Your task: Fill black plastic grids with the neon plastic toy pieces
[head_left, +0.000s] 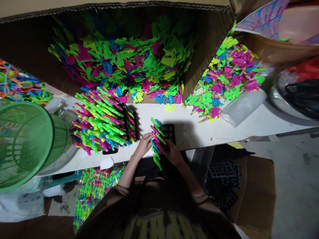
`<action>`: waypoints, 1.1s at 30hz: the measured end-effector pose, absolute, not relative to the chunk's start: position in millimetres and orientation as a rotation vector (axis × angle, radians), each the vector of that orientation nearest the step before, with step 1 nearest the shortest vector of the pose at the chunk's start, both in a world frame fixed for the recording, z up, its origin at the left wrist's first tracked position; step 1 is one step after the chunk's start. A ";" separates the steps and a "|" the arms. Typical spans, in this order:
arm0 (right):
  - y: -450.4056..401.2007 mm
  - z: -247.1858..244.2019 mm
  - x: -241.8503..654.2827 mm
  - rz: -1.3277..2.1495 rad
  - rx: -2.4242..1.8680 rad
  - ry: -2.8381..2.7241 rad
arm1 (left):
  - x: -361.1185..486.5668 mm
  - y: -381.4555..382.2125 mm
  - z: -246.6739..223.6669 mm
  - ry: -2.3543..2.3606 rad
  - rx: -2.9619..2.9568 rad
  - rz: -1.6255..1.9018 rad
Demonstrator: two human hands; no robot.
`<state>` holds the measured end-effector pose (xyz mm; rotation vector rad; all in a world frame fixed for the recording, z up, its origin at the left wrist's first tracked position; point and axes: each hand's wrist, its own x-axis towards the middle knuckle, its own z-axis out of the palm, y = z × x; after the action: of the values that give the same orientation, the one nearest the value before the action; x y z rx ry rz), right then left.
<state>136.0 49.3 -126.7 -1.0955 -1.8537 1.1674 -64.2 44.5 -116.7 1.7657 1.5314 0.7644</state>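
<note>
In front of my body a black tray with round holes [170,131] lies at the table's front edge. A slanting row of small pink, green and blue plastic pieces [157,136] stands up along its left part. My left hand [145,144] is at the row's left side, its fingers closed against the pieces. On the right, my right hand [173,153] is curled in shadow beside the row and the tray's near edge; what its fingertips hold is hidden. Further left, filled black trays carry a dense block of similar coloured pieces [102,121].
A large cardboard box [209,43] of loose pieces opens toward me. More pieces [231,69] heap to its right, beside a translucent cylinder [245,106]. A green basket [47,142] stands left. Below right, a carton [259,196] sits by black trays [224,176].
</note>
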 end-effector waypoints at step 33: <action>76.0 -118.1 127.8 1.343 -1.162 -1.827 | -51.7 69.5 -102.6 1.692 1.501 0.859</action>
<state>127.8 76.0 -118.1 -1.1616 -1.8272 1.3427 -51.7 69.5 -102.6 1.5009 1.6924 0.8591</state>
